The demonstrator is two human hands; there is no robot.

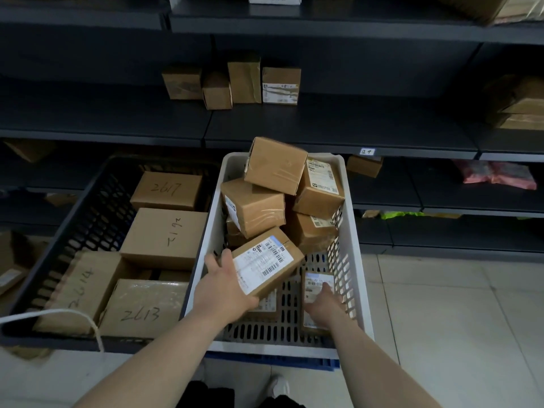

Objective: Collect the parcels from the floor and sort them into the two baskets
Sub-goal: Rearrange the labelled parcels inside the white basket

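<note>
Two baskets stand side by side on the floor. The dark basket (88,207) on the left holds several large cardboard parcels with handwritten numbers. The white basket (351,231) on the right holds several smaller boxes piled at its far end. My left hand (226,287) grips a labelled brown box (266,263) inside the white basket, tilted over its floor. My right hand (323,304) rests on a small flat labelled parcel (316,285) standing against the basket's right wall; its finger grip is hidden.
Dark metal shelving (338,125) runs behind the baskets, with small boxes (232,83) on the middle shelf and parcels and a pink bag (497,175) lower right. A white cord (88,322) drapes over the dark basket's near rim. Pale tiled floor (456,304) lies to the right.
</note>
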